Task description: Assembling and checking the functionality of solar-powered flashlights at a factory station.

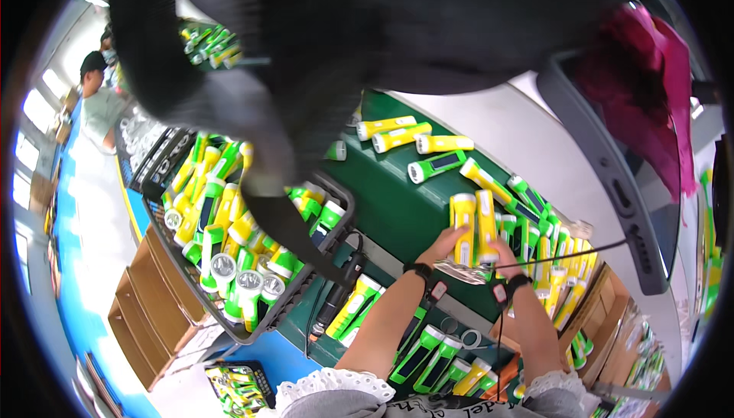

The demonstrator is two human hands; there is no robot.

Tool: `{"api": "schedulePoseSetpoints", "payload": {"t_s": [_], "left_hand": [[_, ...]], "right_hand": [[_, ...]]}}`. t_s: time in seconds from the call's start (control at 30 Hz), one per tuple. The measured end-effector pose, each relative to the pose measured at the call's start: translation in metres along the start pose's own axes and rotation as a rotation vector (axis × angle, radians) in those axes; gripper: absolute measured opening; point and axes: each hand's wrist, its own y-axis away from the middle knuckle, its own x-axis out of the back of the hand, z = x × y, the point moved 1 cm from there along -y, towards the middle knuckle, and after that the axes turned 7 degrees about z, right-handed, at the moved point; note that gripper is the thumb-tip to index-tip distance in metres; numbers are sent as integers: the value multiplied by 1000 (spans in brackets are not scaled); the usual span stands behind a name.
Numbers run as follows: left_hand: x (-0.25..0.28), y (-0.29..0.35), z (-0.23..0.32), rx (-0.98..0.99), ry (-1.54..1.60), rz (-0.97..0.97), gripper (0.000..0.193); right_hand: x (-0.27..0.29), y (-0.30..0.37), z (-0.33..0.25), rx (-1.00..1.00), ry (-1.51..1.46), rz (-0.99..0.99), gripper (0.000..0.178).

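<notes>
My left hand (441, 247) is closed around a yellow flashlight (462, 215) with a white head, held upright over the green work surface (382, 189). Beside it, my right hand (505, 255) grips a second yellow flashlight (485, 215), also upright. The two lights stand close together, nearly parallel. Just beyond my right hand lies a dense row of yellow and green flashlights (544, 254). Something clear and shiny (464, 272) shows below the held lights, too indistinct to name.
At left stands a black crate (243, 337) heaped with flashlights; a power screwdriver (340, 292) lies beside it. Cardboard boxes (157, 307) sit lower left. A large dark blurred shape (428, 21) covers the top. A grey-framed screen (612, 181) with pink cloth (650, 89) stands right. A person (98, 105) is far left.
</notes>
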Motion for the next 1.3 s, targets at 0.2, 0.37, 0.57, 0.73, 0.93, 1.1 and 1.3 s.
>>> {"api": "schedulePoseSetpoints", "payload": {"t_s": [0.2,0.37,0.57,0.73,0.93,1.1,1.3], "left_hand": [[11,110,73,-407,-765,229,52],[17,245,227,-727,-1023,468,42],[158,296,385,-128,-1476,335,52],[335,316,387,65,-1018,568,52],[415,317,354,-146,-1074,913,64],[373,297,355,-489,-1221,964,82],[344,292,317,-171,-2187,992,98]], "right_hand": [[-100,88,12,214,-172,-139,60],[-267,130,-12,244,-359,-332,70],[-500,105,-11,-88,-601,-609,39],[-619,80,29,-196,-466,-668,45],[-668,41,46,234,643,-328,86],[-639,0,78,230,520,-567,65],[-580,74,7,907,1191,-770,33]]}}
